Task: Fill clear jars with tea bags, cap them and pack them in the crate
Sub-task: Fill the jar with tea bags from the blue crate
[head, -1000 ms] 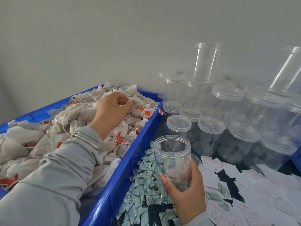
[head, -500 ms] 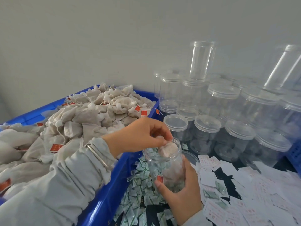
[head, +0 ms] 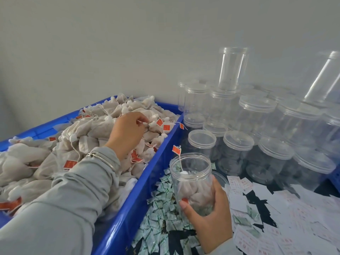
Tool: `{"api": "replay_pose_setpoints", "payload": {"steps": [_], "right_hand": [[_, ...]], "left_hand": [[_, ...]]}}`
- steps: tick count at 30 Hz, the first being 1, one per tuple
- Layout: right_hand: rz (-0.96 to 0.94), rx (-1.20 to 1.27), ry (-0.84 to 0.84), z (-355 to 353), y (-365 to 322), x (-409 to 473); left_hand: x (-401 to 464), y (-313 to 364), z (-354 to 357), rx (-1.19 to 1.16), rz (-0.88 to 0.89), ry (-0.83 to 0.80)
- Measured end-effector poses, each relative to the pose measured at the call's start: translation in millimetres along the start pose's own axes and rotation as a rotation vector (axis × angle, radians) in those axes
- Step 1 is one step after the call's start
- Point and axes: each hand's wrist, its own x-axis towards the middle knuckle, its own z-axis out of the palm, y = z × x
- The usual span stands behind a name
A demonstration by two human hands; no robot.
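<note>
Lower middle of the frame, right hand (head: 207, 214) grips an open jar (head: 191, 179) holding only a few tea bags (head: 193, 192); left hand (head: 127, 133) fingers pinch another bag in the blue crate (head: 128, 208). Filling's barely started, capping and packing not yet done.

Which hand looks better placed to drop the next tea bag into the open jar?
The left hand, probably. It is already on the tea bags in the blue bin, fingers pinching at one. The right hand is wrapped around the jar, keeping it upright beside the bin.
</note>
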Motion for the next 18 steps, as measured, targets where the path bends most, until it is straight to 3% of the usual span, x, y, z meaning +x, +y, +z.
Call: {"api": "replay_pose_setpoints", "payload": {"steps": [2, 6, 12, 14, 18], "right_hand": [[0.002, 0.004, -0.010, 0.3, -0.3, -0.5], [0.006, 0.027, 0.003, 0.7, 1.3, 0.6], [0.005, 0.048, 0.024, 1.1, 2.4, 2.7], [0.006, 0.030, 0.025, 1.6, 2.6, 3.1], [0.017, 0.000, 0.033, 1.8, 2.9, 1.9]], "left_hand": [[0.9, -6.1, 4.9, 0.060, 0.012, -0.060], [-5.3, -5.9, 16.4, 0.436, 0.111, -0.420], [-5.0, -1.5, 1.1, 0.612, 0.020, -0.551], [-4.8, -2.4, -3.5, 0.650, 0.039, -0.552], [1.7, -5.4, -15.3, 0.536, 0.044, -0.339]]}}
